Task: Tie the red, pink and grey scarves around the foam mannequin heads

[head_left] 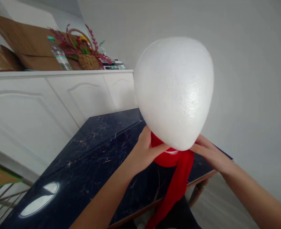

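A smooth white foam mannequin head [176, 89] stands upright in front of me over the table. A red scarf [165, 160] is wrapped around its neck, and one long end hangs down past the table's front edge. On the left side of the neck, my left hand [144, 152] is closed on the scarf, its thumb lying across the red cloth under the head. My right hand [208, 151] grips the scarf from the right side, just below the head. The head and the cloth hide several of its fingers.
The dark blue marbled table [88, 171] reflects a bright light at lower left. White cabinets [85, 95] line the left side, bearing cardboard [33, 41], a plastic bottle [60, 57] and a wicker basket [88, 62] with flowers. A grey wall [250, 79] rises behind.
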Demonstrator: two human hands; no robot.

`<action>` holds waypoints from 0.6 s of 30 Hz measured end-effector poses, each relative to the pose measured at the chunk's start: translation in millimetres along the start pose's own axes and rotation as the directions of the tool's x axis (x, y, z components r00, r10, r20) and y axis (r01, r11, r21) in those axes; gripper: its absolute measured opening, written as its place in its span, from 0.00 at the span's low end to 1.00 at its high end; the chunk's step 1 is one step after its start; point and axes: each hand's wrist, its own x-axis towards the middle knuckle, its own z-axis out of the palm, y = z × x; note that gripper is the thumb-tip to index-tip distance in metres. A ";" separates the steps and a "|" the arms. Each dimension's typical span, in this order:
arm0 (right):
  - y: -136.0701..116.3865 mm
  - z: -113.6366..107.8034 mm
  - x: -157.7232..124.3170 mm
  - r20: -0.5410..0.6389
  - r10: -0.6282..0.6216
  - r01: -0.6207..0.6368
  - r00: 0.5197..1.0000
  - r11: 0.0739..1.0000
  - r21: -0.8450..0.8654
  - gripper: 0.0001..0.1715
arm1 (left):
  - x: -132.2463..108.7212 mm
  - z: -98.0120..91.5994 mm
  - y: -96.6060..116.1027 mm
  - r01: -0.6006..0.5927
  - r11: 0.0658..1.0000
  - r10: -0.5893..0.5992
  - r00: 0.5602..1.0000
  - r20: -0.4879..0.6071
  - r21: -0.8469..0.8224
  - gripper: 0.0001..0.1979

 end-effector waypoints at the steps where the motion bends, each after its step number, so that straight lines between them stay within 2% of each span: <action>1: -3.2 -18.6 -5.4 -0.008 0.005 -0.005 1.000 0.999 -0.031 0.33 | 6.1 10.4 5.2 -0.018 1.000 0.019 0.999 0.028 -0.008 0.34; 5: -8.3 -88.4 -12.8 -0.037 0.018 -0.021 0.999 0.997 -0.076 0.29 | 42.6 56.8 8.1 -0.089 0.995 0.093 0.991 0.092 -0.050 0.37; 9: 1.6 -135.5 -5.1 -0.040 0.113 -0.115 0.993 0.992 -0.042 0.27 | 76.7 104.1 -11.3 -0.075 0.995 0.081 0.993 0.089 -0.069 0.43; 13: 27.6 -150.4 0.9 0.036 0.198 -0.200 0.979 0.979 0.046 0.27 | 85.0 135.0 -43.1 0.020 0.999 -0.016 0.996 0.085 -0.046 0.46; 18: 65.5 -149.7 -3.0 0.084 0.195 -0.198 0.977 0.980 0.030 0.32 | 69.7 148.4 -72.3 0.053 0.999 -0.053 0.997 0.064 0.004 0.46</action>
